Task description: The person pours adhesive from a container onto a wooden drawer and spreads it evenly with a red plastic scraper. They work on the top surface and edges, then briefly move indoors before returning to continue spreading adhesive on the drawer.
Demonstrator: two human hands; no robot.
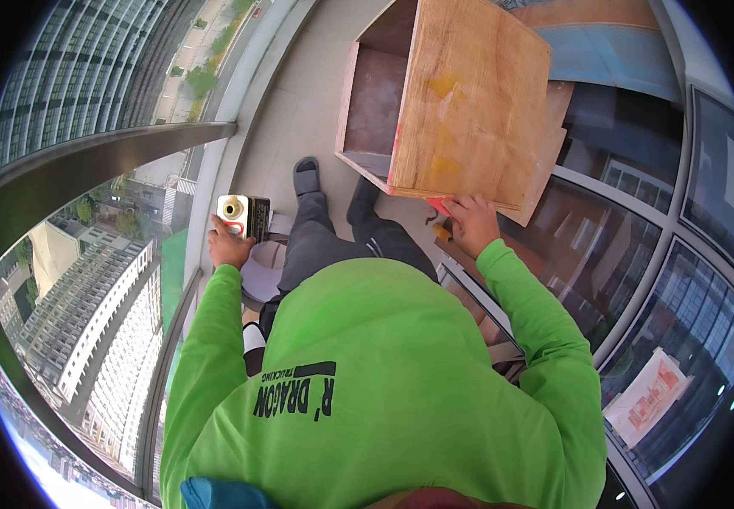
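My left hand (230, 245) has its fingers on a rectangular metal can (259, 219) with a brass-coloured round spout and a red handle on top. The can stands upright by the glass side, left of my legs. Between the fingers of my right hand (474, 223) is a small flat red piece (438, 205), perhaps sandpaper or a plastic spreader; most of it is hidden. It meets the near edge of an open-fronted wooden box (469, 114). The box's upper panel has yellowish patches, and a red mark runs along its left edge.
A round stool or container (260, 270) sits just below the can. On my left, a metal rail (112, 143) crosses tall glass above a street far below. Glass panels with metal frames (615, 197) line my right. Plywood sheets (555, 146) lie beyond the box.
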